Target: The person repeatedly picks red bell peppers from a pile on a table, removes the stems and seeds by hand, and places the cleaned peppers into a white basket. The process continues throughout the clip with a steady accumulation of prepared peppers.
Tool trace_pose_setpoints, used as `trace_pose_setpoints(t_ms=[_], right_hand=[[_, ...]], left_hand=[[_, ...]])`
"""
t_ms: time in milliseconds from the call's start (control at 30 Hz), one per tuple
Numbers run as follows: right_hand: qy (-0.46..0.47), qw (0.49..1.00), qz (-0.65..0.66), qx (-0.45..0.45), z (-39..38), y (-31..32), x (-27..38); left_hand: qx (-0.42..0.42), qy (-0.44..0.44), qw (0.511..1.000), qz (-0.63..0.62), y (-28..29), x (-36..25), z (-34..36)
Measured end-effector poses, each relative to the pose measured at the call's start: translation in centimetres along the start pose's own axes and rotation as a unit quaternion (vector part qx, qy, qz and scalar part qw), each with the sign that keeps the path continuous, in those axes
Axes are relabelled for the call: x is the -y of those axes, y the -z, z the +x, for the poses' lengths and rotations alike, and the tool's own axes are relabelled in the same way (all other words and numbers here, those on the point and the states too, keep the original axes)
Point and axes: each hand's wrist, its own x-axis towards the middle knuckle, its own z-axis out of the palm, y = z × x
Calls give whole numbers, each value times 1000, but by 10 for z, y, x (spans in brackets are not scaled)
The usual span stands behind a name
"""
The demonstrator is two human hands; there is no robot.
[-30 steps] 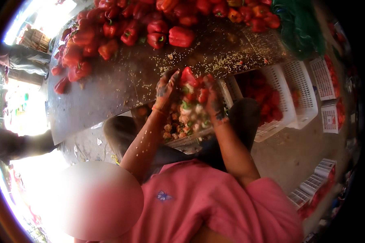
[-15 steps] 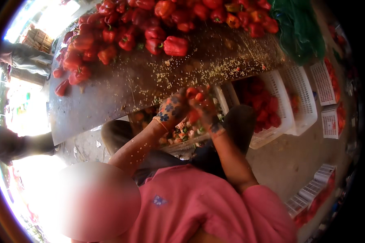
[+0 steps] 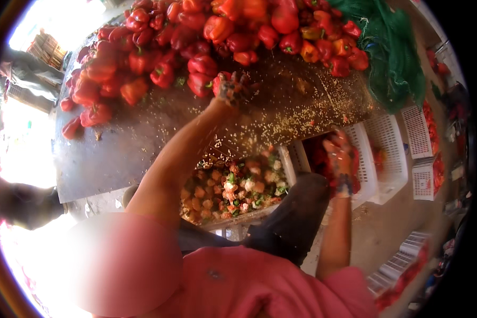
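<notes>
My left hand point(image 3: 233, 90), in a smudged patterned glove, reaches onto the dark metal table point(image 3: 297, 108), its fingers curled over a red bell pepper point(image 3: 219, 80) at the near edge of the pile point(image 3: 143, 63). My right hand point(image 3: 340, 156), blurred, is over a white crate point(image 3: 364, 169) of red pepper pieces point(image 3: 320, 159), fingers loosely apart, with nothing I can make out in them. Between my arms, below the table edge, a container point(image 3: 287, 169) holds pale cores with green stems point(image 3: 230, 188). Pale seeds lie scattered across the tabletop.
Green netting point(image 3: 392, 58) lies at the table's right end. More white crates point(image 3: 424, 177) with red contents stand on the floor to the right. My knee point(image 3: 307, 201) is beside the container. At the left are another person's legs point(image 3: 32, 79), stacked baskets and bright glare.
My hands have moved from together over the cores to apart: the left forward onto a pepper, the right rightward over the crate. The red pieces they held are no longer seen between them.
</notes>
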Motion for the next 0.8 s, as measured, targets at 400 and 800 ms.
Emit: trace_pose_setpoints(t_ms=[400,800], right_hand=[[-38,944,259,199,-48,-233,175],[65,937,247,236,-10,-272,173]], left_hand=[[-57,502,743,-440,6,-4,-171],[-8,381,908,-171,-4,16,-131]])
